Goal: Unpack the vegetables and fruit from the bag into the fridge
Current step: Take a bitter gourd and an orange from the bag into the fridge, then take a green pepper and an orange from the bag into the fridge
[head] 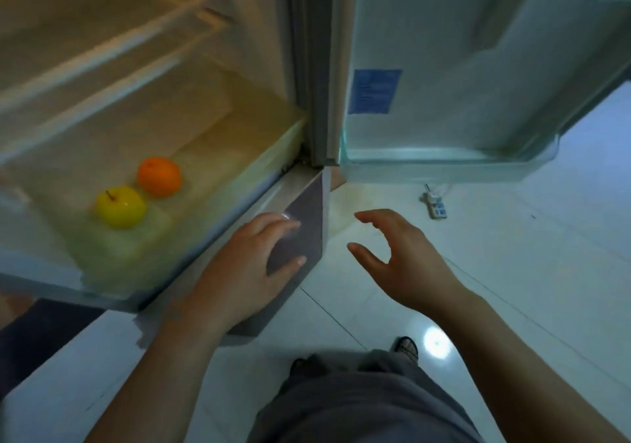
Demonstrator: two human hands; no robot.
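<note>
Door label (374, 91) text unreadable; shelves (102, 49) blurred; drawer (266, 162) cut off left.

No legible txt; blue label (374, 91) on fridge door (478, 49) too blurry.

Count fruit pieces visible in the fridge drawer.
2: a yellow apple at the front of the drawer and an orange just behind it to the right. The drawer's blurred left end may hide more.

I count 1 orange (159, 176), 1 apple (121, 206), 1 left hand (246, 271), 1 right hand (399, 258), 1 pwr strip (437, 206), 1 blue label (374, 91), 2 shoes (406, 346), 1 fridge (259, 49).
</note>
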